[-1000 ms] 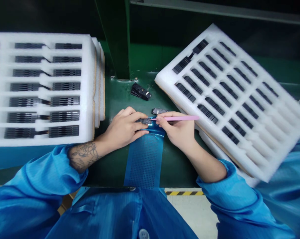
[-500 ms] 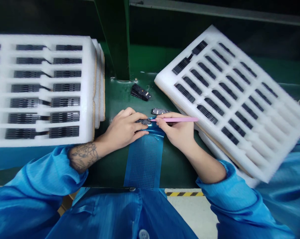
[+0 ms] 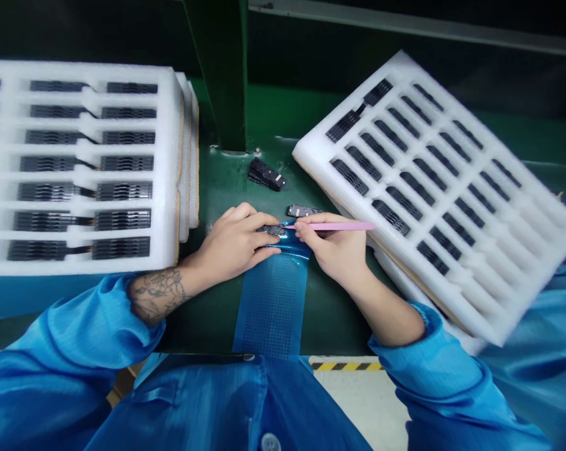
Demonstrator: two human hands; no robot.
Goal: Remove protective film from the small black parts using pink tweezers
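A small black electronic part lies at the far end of a blue film strip marked with rows of tiny dark pieces. My left hand grips this part, fingertips on its top and left side, thumb resting on the film. Between the thumb and fingers of my right hand are pink tweezers, closed in the grasp, their thin tip pointing left onto the part. Just beyond, another black part is partly covered by my right fingers. Farther back sits a fanned pile of black parts.
On the left, stacked white foam trays hold rows of black parts. A tilted white foam tray on the right has filled slots and several bare ones. A green upright post stands behind the green bench. Another person's blue sleeve shows at right.
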